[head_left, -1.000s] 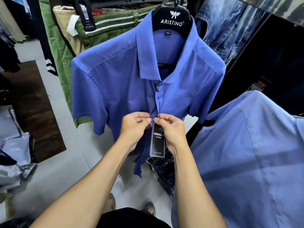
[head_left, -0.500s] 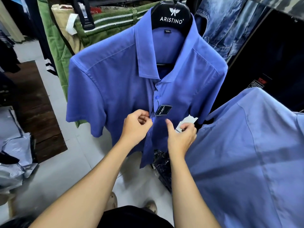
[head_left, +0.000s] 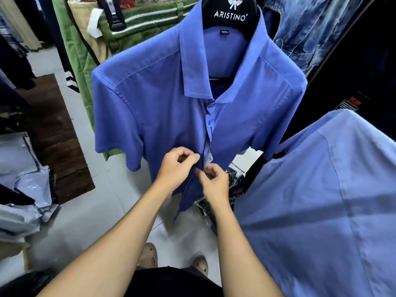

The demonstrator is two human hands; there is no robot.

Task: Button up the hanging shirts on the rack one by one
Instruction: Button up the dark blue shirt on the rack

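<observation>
- Blue short-sleeved shirt [head_left: 150, 116] hangs on a black hanger [head_left: 230, 15], facing the person, straight ahead on the rack; two buttons below the collar look fastened, and the placket [head_left: 209, 133] gapes open just below them.
- Left hand [head_left: 175, 168] has its thumb and forefinger pinched together on the left edge of the placket, about mid-chest height of the shirt.
- Right hand [head_left: 214, 181], just beside it and slightly lower, has its fingers curled in on the facing edge; whether a button sits between those fingertips cannot be told.
- A small pale label [head_left: 209, 157] pokes out of the opening right above the hands; I judge it should be tucked behind before the edges are closed, or it will catch in the buttonhole.
- For a clean fastening, hold both edges taut and level, line the hole over its own button rather than a neighbour, then push through sideways.
- Lighter blue shirt [head_left: 321, 200] hangs close on the right, probably next in turn.
</observation>
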